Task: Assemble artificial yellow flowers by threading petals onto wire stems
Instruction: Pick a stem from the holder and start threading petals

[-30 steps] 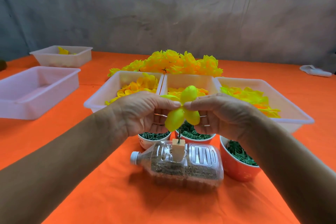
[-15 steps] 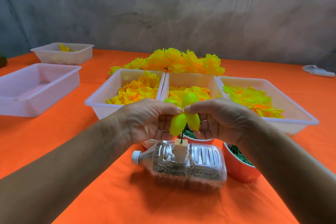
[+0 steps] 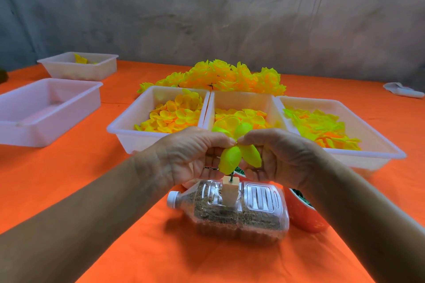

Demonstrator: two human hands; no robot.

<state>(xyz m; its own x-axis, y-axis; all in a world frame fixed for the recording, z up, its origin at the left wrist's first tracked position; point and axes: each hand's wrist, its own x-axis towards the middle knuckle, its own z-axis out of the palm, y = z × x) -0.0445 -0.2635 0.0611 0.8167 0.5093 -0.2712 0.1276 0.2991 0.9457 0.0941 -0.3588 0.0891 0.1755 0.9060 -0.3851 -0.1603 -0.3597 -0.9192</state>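
A yellow-green petal piece (image 3: 231, 159) with several lobes hangs between my two hands, just above a thin dark wire stem (image 3: 231, 177). The stem stands in a small wooden block (image 3: 230, 192) set into a clear plastic bottle (image 3: 239, 211) lying on its side, part filled with sand. My left hand (image 3: 190, 156) pinches the piece at its middle from the left. My right hand (image 3: 278, 156) pinches it from the right, fingertips nearly meeting. Three white trays (image 3: 128, 132) behind hold loose yellow and orange petals. Finished yellow flowers (image 3: 220, 76) are heaped beyond them.
An orange bowl (image 3: 303, 216) of green parts stands right of the bottle; other bowls hide under my hands. A pale tray (image 3: 46, 110) sits at the left, a smaller one (image 3: 78, 68) behind it. A white object (image 3: 402, 91) lies far right. An orange cloth (image 3: 161, 255) covers the table.
Both hands have lowered the petal piece toward the wire stem in the block. Its lower lobes now hang close over the stem's tip.
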